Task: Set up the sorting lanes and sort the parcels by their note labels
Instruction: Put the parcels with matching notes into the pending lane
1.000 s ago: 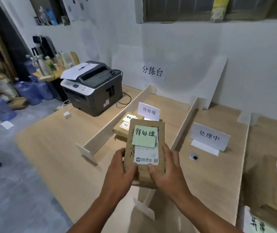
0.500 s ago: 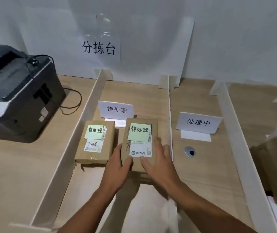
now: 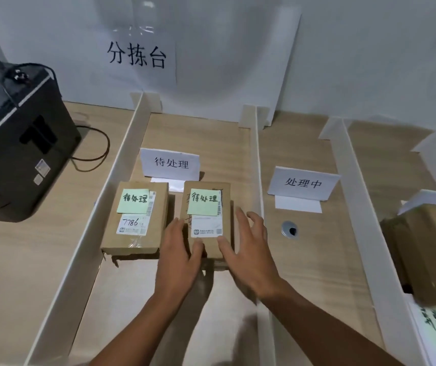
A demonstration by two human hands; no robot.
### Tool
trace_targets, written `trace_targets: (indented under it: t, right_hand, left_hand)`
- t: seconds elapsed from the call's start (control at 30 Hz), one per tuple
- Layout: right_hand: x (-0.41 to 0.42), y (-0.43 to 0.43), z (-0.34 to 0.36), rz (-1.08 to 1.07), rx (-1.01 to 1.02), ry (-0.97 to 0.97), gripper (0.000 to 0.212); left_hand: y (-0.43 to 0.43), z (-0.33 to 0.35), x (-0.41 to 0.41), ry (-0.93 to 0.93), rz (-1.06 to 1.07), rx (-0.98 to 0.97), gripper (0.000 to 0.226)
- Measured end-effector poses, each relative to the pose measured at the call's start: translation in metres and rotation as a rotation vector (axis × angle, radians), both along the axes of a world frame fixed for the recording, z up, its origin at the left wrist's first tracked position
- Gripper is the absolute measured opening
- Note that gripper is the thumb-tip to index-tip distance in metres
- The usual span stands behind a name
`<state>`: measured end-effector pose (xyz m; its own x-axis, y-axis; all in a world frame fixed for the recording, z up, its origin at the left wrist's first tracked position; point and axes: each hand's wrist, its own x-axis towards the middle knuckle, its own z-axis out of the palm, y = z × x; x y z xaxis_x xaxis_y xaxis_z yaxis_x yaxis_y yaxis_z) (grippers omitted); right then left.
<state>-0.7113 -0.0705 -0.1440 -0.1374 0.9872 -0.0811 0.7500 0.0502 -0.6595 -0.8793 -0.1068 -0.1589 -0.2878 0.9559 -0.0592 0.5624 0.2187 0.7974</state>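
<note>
Head view: my left hand rests straight-fingered along the left side of the green-noted parcel, thumb on top. My right hand is spread loose, with its thumb touching the near corner. The parcel lies in the 待处理 lane, just beside a second parcel.

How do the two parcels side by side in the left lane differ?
The left parcel looks wider and lies untouched; the right parcel is narrower, with the left hand and right hand touching it. The left parcel's white label bears handwritten 7786; the right parcel's doesn't. Both carry matching green notes.
</note>
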Motion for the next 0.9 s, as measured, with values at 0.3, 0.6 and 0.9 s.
trace_targets:
  t: [0.3,0.6,0.9]
  right_hand:
    - [0.2,-0.09,0.123,-0.038,0.29,-0.194,0.075]
    - [0.538,-0.308,0.19,-0.349,0.421,-0.343,0.069]
    - [0.795,-0.503,0.217,-0.76,0.373,-0.451,0.069]
  left_hand:
    - [-0.045,0.119,0.164,0.259,-0.26,0.177,0.064]
    - [-0.176,0.19,0.522,0.326,-0.706,0.398,0.083]
    - [-0.302,0.203,0.825,0.236,-1.074,0.47,0.086]
